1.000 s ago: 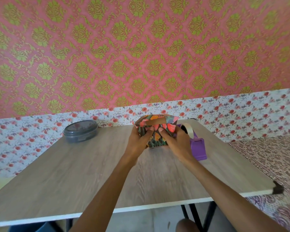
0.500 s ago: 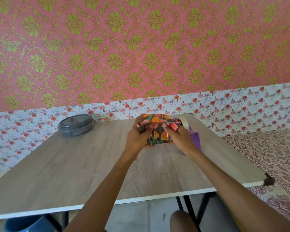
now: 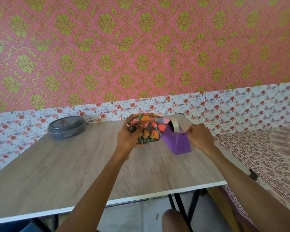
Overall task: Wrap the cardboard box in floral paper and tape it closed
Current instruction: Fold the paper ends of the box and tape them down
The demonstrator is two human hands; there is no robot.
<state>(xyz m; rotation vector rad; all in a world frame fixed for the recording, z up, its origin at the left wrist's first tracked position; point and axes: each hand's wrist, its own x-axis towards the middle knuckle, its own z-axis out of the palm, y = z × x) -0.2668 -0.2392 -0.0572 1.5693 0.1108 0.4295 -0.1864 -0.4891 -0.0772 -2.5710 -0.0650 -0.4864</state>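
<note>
The box wrapped in dark floral paper (image 3: 150, 128) stands on the wooden table (image 3: 65, 168) near its far edge. My left hand (image 3: 130, 136) grips the box's near left side, thumb over the folded flap at the top. Just right of the box sits a purple tape dispenser (image 3: 177, 139) with a pale roll of tape (image 3: 174, 124). My right hand (image 3: 199, 136) is at the dispenser's right end and pinches the strip of tape that runs out from the roll.
A grey round lidded container (image 3: 66, 126) lies at the table's far left by the flowered wall. A patterned cloth surface (image 3: 266, 148) lies to the right of the table. The table's near edge runs across the lower part of the view.
My right hand has left the box and moved right to the tape dispenser, taking the tape end. My left hand alone now holds the box.
</note>
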